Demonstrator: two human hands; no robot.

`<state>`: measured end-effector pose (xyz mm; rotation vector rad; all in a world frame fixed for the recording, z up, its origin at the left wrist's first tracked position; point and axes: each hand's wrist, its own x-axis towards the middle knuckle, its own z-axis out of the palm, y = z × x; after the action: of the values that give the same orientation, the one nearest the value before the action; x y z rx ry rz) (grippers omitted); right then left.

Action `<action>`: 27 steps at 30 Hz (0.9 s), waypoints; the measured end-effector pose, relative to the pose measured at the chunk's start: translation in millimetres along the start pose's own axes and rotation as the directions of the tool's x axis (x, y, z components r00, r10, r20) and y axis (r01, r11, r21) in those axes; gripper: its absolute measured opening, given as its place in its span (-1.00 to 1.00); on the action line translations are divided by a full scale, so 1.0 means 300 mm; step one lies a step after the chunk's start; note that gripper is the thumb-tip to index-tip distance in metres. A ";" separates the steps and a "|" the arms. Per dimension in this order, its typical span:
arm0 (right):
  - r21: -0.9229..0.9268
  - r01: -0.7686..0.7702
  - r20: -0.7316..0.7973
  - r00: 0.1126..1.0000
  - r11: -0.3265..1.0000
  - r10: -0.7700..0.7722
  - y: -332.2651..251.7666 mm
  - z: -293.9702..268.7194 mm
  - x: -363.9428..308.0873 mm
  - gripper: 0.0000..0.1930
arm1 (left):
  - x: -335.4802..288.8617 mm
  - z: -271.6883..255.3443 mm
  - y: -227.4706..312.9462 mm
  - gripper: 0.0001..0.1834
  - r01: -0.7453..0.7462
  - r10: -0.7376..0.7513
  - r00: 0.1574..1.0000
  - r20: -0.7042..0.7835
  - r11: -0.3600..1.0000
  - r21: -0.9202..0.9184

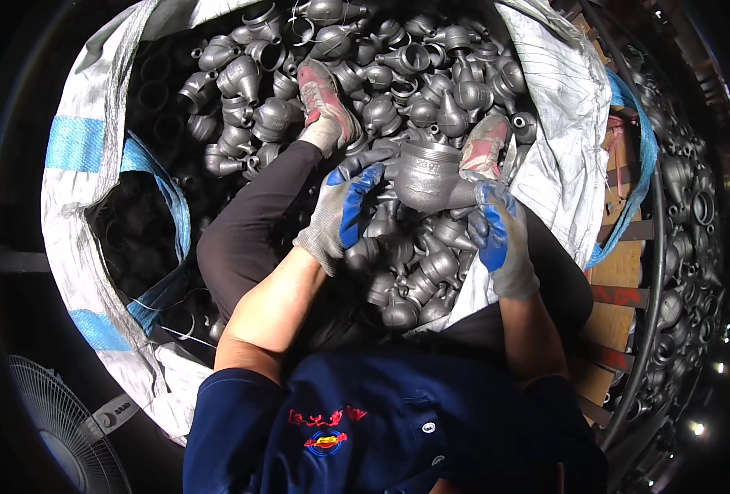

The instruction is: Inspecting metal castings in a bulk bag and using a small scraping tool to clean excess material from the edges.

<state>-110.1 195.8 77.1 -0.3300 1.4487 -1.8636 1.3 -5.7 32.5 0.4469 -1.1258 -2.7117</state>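
Observation:
Between my gloved hands is a large grey cast-metal fitting (427, 183), with a wide threaded mouth at the top and a narrow spout pointing right. My left hand (346, 202), in a grey glove with a blue palm, holds its left side with the fingers along the edge. At the spout end, my right hand (501, 235) grips it with bent fingers, partly hidden by the spout. Below and around it lie many similar smaller castings (422, 276), piled loosely.
I sit inside a big white woven bag (85, 222) with blue straps (157, 189); my shoes (324, 99) rest on the heap. Right of the bag are wooden boards (616, 284), a dark curved rail (653, 329) and more castings (678, 263). A fan (60, 420) stands lower left.

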 end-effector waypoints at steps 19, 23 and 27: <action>0.453 -0.281 0.147 0.960 0.846 0.240 0.131 -0.086 0.047 -0.85 | -0.027 0.045 0.048 -0.65 -0.284 0.341 0.931 -0.130 0.901 0.328; 0.508 -0.349 0.182 0.937 0.788 0.297 0.135 -0.067 0.047 -0.81 | -0.011 0.049 0.035 -0.52 -0.403 0.411 0.909 -0.072 0.910 0.101; 0.546 -0.406 0.326 0.909 0.733 0.260 0.180 -0.056 0.054 -0.74 | 0.028 0.047 -0.014 -0.44 -0.311 0.311 0.950 -0.020 0.945 -0.097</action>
<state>-110.4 192.2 18.4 0.0410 0.6345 -1.7989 -11.6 4.4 37.3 0.2361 -0.9615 -2.4735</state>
